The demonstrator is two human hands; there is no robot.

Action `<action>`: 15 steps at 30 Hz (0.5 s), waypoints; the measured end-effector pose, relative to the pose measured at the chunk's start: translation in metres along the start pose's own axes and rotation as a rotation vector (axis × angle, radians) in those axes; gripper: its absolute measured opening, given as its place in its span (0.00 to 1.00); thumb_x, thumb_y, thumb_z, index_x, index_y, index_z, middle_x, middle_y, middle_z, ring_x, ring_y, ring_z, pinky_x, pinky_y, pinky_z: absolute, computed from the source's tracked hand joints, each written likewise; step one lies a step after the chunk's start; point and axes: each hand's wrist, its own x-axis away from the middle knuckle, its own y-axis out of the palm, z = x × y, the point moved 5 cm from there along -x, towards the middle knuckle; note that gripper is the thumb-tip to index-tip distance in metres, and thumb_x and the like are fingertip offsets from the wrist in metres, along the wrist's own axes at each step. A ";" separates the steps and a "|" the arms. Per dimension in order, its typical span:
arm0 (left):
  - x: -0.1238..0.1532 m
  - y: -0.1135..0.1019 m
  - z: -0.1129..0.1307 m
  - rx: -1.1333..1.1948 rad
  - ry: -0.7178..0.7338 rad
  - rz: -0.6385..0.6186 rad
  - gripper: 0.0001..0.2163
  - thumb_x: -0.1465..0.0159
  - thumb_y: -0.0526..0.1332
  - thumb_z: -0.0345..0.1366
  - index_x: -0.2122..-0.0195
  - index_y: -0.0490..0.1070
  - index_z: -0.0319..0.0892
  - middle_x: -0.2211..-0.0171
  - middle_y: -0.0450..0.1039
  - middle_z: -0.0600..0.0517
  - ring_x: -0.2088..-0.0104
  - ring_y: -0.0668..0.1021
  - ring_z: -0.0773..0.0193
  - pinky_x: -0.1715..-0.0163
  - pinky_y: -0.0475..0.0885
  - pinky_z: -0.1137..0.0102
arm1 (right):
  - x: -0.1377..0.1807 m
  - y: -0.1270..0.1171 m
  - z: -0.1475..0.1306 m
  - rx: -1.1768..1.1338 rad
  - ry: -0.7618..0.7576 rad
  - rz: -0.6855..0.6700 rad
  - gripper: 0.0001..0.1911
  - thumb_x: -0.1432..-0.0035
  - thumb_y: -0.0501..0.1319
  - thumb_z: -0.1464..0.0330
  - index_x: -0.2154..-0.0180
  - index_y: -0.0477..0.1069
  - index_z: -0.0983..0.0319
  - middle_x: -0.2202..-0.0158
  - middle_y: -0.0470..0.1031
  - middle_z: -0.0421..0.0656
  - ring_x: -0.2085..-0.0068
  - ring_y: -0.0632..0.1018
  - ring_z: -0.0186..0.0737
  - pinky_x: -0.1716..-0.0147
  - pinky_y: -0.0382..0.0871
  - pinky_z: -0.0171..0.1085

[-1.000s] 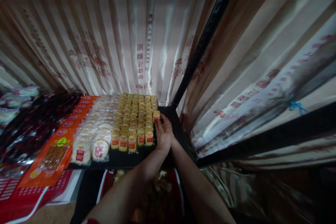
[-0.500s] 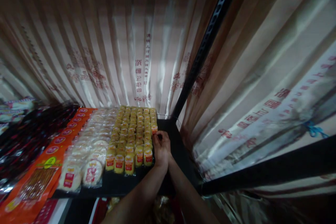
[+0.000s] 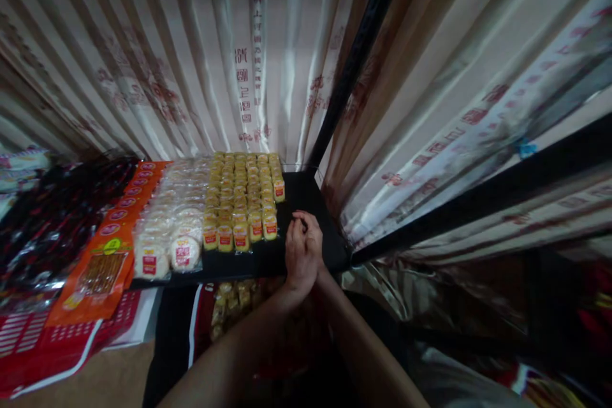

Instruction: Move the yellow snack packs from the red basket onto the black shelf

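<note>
My left hand [image 3: 298, 258] and my right hand [image 3: 313, 239] are pressed together over the black shelf [image 3: 306, 194], near its front right. Their fingers are bent and close together; what they hold, if anything, is hidden. Just left of them stand tight rows of small yellow wrapped cakes [image 3: 240, 229] with red labels. A gap separates my hands from the nearest cakes. The rightmost row is shorter, with its front cake [image 3: 279, 190] set farther back than the others.
Round pale wrapped biscuits [image 3: 185, 252], orange snack bags [image 3: 112, 245] and dark shiny packets [image 3: 62, 210] lie to the left. A red basket [image 3: 43, 338] and more small packs [image 3: 232, 299] are below. A black post [image 3: 351, 70] and printed curtains [image 3: 282, 57] border the shelf.
My hands have drawn back from the right-hand row of cakes toward the shelf's front, still together. The view has tilted down, showing more below the shelf.
</note>
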 end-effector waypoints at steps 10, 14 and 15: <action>0.122 -0.043 -0.032 -0.092 0.091 -0.258 0.21 0.36 0.49 0.40 0.43 0.59 0.41 0.43 0.61 0.44 0.42 0.64 0.58 0.42 0.58 0.61 | 0.120 -0.012 0.011 0.039 -0.050 0.083 0.13 0.49 0.54 0.68 0.62 0.73 0.57 0.60 0.74 0.44 0.55 0.72 0.47 0.49 0.63 0.47; 0.142 -0.058 -0.078 -0.240 -0.065 -0.273 0.19 0.36 0.48 0.40 0.46 0.64 0.41 0.45 0.65 0.45 0.44 0.66 0.59 0.42 0.58 0.61 | 0.153 0.017 0.053 0.133 0.140 -0.087 0.18 0.52 0.52 0.74 0.61 0.74 0.57 0.60 0.76 0.46 0.55 0.74 0.48 0.51 0.64 0.46; 0.144 -0.062 -0.089 -0.331 -0.106 -0.269 0.18 0.36 0.48 0.39 0.48 0.65 0.40 0.46 0.66 0.45 0.45 0.67 0.58 0.42 0.58 0.61 | 0.159 0.027 0.064 0.171 0.190 -0.181 0.19 0.53 0.52 0.75 0.61 0.74 0.57 0.59 0.76 0.46 0.54 0.74 0.47 0.49 0.64 0.45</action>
